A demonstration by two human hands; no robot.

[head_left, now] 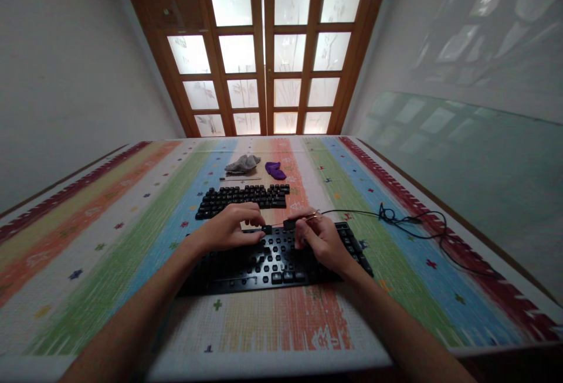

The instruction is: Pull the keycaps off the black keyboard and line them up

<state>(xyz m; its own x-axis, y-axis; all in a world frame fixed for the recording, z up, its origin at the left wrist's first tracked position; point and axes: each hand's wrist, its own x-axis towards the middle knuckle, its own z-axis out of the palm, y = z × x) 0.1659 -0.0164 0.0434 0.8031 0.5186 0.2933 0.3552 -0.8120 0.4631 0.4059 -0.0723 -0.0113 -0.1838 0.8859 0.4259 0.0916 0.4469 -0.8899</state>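
Note:
A black keyboard (220,284) lies across the table in front of me, most of its keycaps off and its key sockets bare. Over its upper left part, my left hand (237,224) has thumb and fingertips closed around a small black keycap (267,229). My right hand (323,239), above the keyboard's upper right part, grips a slim tool (290,224) with a black section and brass-coloured metal at its rear. A thin tip appears to point left toward the keycap; whether they touch is unclear. Behind my left hand, loose black keycaps (241,196) stand in rows.
A grey crumpled cloth (243,164) and a purple cloth (275,170) lie beyond the keycaps, with a thin stick (240,179) in front of the grey one. The black cable (411,219) runs loosely to the right over the striped tablecloth (145,254). Walls flank the table.

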